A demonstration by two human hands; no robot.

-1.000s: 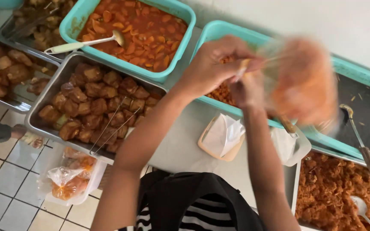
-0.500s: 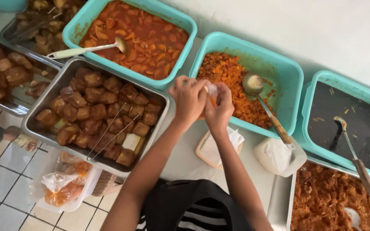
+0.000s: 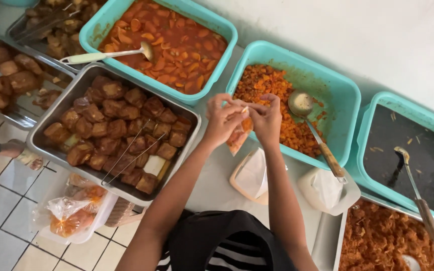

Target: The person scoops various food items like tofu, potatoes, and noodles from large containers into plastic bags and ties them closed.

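Both hands meet above the counter's edge; the left hand (image 3: 222, 120) and right hand (image 3: 267, 118) pinch the neck of a small plastic bag (image 3: 238, 136) of orange food, beside the teal tub (image 3: 345, 95). This looks like the tying step; the knot calls for a firm twist.

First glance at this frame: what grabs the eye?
Both hands, left hand and right hand, meet at the centre, pinching the top of a small clear bag of orange food. Around them stand bright teal tubs of red and orange dishes, and to the left a metal tray of brown chunks with tongs lying on them.
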